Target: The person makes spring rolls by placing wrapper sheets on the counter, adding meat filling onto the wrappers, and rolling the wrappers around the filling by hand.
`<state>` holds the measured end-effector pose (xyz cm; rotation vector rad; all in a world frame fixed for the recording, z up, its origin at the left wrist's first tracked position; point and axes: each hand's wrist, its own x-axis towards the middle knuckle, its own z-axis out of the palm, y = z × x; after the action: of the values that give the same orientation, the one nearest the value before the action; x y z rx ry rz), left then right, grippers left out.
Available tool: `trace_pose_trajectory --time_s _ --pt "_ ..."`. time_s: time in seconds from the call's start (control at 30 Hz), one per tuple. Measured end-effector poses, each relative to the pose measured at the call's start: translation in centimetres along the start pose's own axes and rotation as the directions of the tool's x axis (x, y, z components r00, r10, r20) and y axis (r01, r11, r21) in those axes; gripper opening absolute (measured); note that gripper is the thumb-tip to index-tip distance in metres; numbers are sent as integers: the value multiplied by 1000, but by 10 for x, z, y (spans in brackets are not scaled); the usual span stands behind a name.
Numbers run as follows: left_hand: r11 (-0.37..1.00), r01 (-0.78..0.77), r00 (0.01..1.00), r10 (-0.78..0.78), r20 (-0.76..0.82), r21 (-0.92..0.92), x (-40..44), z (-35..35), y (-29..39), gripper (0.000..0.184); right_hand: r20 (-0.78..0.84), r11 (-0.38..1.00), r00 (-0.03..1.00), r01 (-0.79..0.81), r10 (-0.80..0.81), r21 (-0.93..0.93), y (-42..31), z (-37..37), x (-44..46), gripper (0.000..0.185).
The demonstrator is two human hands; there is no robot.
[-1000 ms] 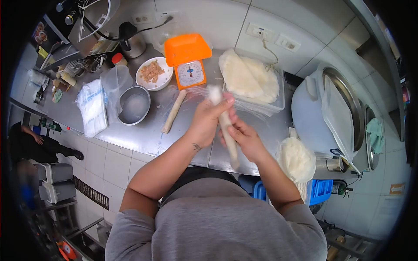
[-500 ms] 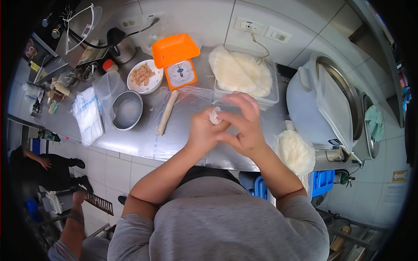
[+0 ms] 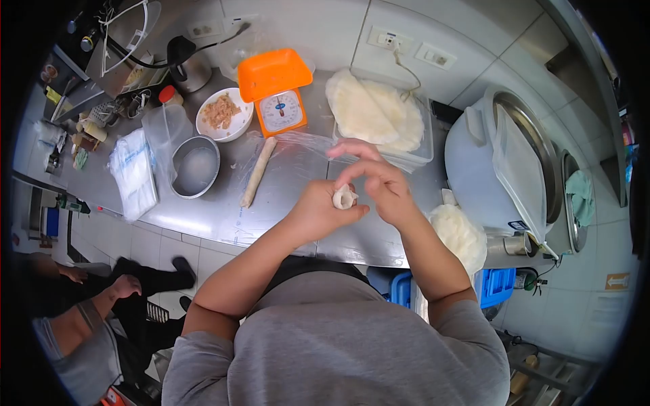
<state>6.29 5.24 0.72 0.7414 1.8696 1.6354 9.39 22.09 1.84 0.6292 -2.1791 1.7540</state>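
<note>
In the head view, my left hand [image 3: 318, 208] is closed around a small white dough-like roll [image 3: 344, 197], its pale open-looking end showing at the top of my fist. Beside and partly over it, my right hand [image 3: 382, 186] has its fingers apart and bent, with nothing visible between them. Left of my hands, a long pale filled roll [image 3: 258, 174] lies on clear plastic film on the steel table [image 3: 196, 222]. Thin white wrapper sheets [image 3: 372, 111] lie on a clear container behind my hands. What my left fingers cover is hidden.
An orange kitchen scale [image 3: 279, 111], a white bowl [image 3: 245, 127] of pinkish filling and a metal bowl [image 3: 196, 166] stand at the back left. Folded plastic bags [image 3: 133, 176] lie beside them. At right are a bagged white bundle [image 3: 458, 237] and a large tub [image 3: 477, 159]. Other people stand at lower left.
My right hand's fingers have come off the white roll and spread slightly. The roll's end now tilts toward me, lower than before. At lower left, another person has moved closer.
</note>
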Motion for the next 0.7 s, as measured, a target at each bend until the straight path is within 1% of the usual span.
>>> trace_pose_trajectory --time_s 0.03,0.07,0.13,0.23,0.27,0.33,0.43,0.47,0.53,0.57,0.63,0.67,0.7 --pt "1000 -17 1000 17 13 0 1 0 -3 16 60 1000 998 -3 3 5 4 -2 1 59" --pt "999 -35 999 35 24 -1 2 -1 -4 16 61 999 998 35 -33 -30 4 -3 1 60" --pt "999 18 997 -15 81 -37 2 -3 -4 17 74 990 992 106 -99 -97 4 -6 -1 62" --pt "982 147 979 -128 155 -115 0 -3 2 17 -5 978 987 160 -163 -135 -2 0 -1 62" --pt "970 197 969 -171 181 -141 0 -4 3 17 23 971 985 172 -170 -166 -2 0 -1 60" --pt "968 190 965 -154 214 -163 0 -5 -1 17 79 954 980 196 -182 -226 -3 -2 -2 57" --pt "953 208 957 -151 249 -222 1 -7 -2 19 152 884 951 307 -270 -352 -1 -6 -1 35" --pt "944 218 954 -154 257 -246 0 -7 -1 21 178 864 947 318 -267 -392 -1 -5 -2 34" --pt "962 149 972 -99 215 -229 3 -2 -9 22 233 816 937 342 -260 -466 -3 -3 -3 34" --pt "969 114 978 -72 194 -219 4 -1 -12 23 195 844 945 322 -262 -428 -4 -3 -5 35" --pt "971 114 982 -79 169 -211 0 -6 5 22 120 893 958 288 -262 -347 -2 -3 -7 36" --pt "972 113 985 -82 154 -208 -2 -9 10 21 -10 952 977 207 -215 -226 -2 0 -11 37" --pt "975 72 991 -47 122 -209 -2 -9 11 21 -128 987 981 134 -144 -90 -2 6 -17 38"
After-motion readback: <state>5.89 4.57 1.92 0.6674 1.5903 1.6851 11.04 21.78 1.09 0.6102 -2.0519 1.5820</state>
